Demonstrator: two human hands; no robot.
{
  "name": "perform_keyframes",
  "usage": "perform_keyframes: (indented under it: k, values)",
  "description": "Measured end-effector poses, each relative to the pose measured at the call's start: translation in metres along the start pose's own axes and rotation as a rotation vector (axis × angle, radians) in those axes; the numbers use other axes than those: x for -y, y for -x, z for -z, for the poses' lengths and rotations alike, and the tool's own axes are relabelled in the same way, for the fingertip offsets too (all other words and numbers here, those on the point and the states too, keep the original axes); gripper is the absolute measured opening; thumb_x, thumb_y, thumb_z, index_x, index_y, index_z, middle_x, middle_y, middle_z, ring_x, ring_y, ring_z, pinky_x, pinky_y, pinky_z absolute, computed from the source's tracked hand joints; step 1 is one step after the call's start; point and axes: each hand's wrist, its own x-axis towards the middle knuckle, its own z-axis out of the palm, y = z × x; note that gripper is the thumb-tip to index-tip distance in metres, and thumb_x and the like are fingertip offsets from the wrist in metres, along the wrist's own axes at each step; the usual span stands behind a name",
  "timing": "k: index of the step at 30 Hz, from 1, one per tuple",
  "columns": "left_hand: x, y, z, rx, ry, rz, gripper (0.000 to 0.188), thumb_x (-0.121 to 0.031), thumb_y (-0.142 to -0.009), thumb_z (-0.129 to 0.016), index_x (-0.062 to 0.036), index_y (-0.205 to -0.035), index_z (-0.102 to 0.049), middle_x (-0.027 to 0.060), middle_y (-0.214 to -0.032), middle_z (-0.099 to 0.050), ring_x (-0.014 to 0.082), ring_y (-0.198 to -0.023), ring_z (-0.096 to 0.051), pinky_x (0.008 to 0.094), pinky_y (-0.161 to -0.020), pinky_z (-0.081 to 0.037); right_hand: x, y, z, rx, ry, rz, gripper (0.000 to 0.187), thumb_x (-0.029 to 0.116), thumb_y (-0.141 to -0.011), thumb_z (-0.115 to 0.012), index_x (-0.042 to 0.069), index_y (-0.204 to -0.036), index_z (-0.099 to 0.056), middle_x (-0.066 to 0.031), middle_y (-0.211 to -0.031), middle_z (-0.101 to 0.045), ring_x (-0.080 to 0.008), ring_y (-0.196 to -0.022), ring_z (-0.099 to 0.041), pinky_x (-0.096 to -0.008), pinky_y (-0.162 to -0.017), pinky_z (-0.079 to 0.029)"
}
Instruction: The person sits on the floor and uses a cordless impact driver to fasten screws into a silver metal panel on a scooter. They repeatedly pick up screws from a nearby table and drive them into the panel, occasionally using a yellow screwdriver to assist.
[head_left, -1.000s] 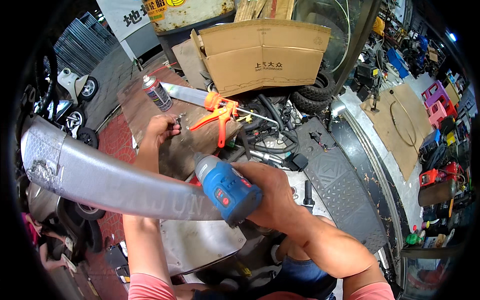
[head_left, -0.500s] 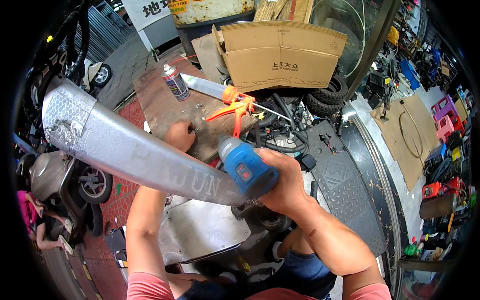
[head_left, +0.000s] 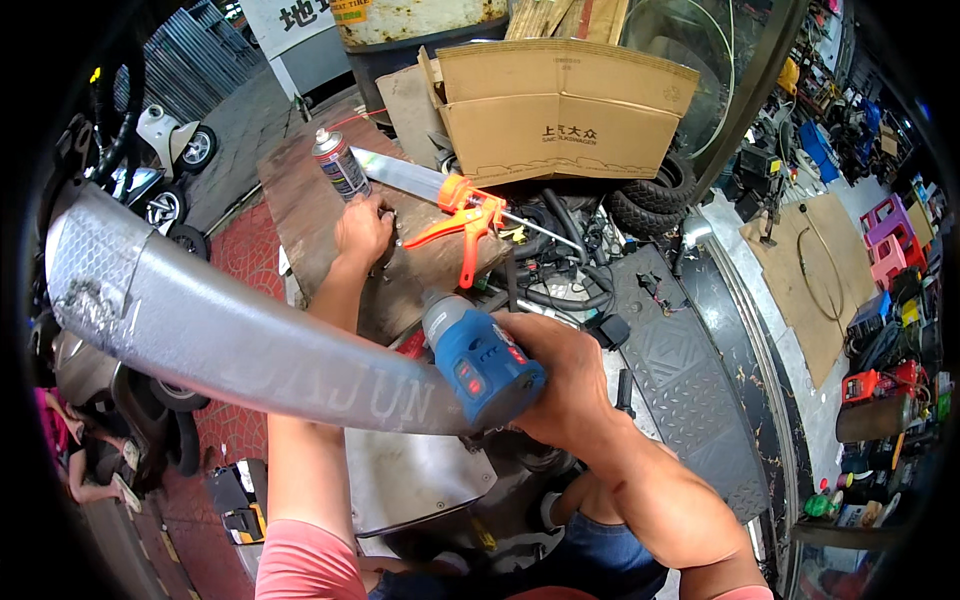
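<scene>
**A:** ok so rn the right hand [head_left: 565, 385] is wrapped tight round a blue drill [head_left: 482, 365], nose pushed into the near end of a long silver panel [head_left: 230, 345]. The panel hangs out to the left over the parked scooters [head_left: 160, 150] w/ nothing visible under the far end. Left hand [head_left: 362, 228] is way up on the brown board [head_left: 330, 210], fingers curled down on smth small — can't tell if it's pinching a screw or just resting there.

**B:** So nobody's holding the panel?

**A:** not that I can see. Looks like drill pressure and whatever's behind it are the only support, tbh.

**B:** Then my guess — pull the trigger and it spins or swings, bit skids and scratches the finish. Or the far end drops onto a scooter.

**A:** yep. Also the spray can [head_left: 340, 165] stands just left of that left hand, and the orange caulk gun [head_left: 465, 215] is just to its right. Elbow bump = can tips off the board.

**B:** And reaching one way while looking the other, easy to lose the drill angle imo.
</scene>
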Motion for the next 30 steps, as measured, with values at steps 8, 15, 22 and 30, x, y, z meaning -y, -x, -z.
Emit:
perform_keyframes:
  k: [8,15,22,30]
  values:
    - [0.005,-0.016,-0.014,0.026,-0.088,-0.102,0.025,-0.027,-0.088,-0.075,-0.0130,-0.109,-0.077,0.0168,-0.126,-0.066,0.0385,-0.122,-0.064,0.0550,-0.098,-0.055,-0.009,-0.001,0.001,-0.040,0.003,0.031,0.056,0.017,-0.069,-0.090,0.008,-0.122,-0.073,-0.0156,-0.104,-0.077,-0.0368,-0.097,-0.075,-0.0401,-0.084,-0.059]
    - [0.003,-0.017,-0.007,-0.057,0.982,0.448,0.022,-0.026,-0.092,-0.065,-0.0042,-0.090,-0.068,0.0087,-0.089,-0.070,0.0202,-0.070,-0.062,0.0363,-0.061,-0.051,-0.020,0.002,0.013,-0.061,0.031,-0.021,0.053,0.013,-0.070,-0.089,0.008,-0.120,-0.074,-0.0154,-0.105,-0.077,-0.0364,-0.096,-0.075,-0.0389,-0.084,-0.059]
    - [0.053,0.042,0.053,0.077,1.428,0.775,0.015,-0.025,-0.090,-0.066,-0.0109,-0.086,-0.064,-0.0004,-0.068,-0.058,0.0150,-0.054,-0.047,0.0298,-0.049,-0.034,-0.032,0.002,0.015,-0.185,-0.110,-0.015,0.037,0.011,-0.074,-0.084,0.010,-0.108,-0.071,-0.0159,-0.096,-0.074,-0.0420,-0.094,-0.071,-0.0468,-0.079,-0.056]
    - [0.051,0.104,0.012,0.108,0.204,0.326,0.045,-0.044,-0.087,-0.083,-0.0022,-0.093,-0.068,0.0162,-0.081,-0.071,0.0292,-0.077,-0.070,0.0437,-0.073,-0.054,-0.031,0.004,0.007,-0.182,0.019,0.056,0.030,0.008,-0.074,-0.081,0.007,-0.102,-0.069,-0.0164,-0.095,-0.073,-0.0422,-0.092,-0.071,-0.0479,-0.076,-0.055]
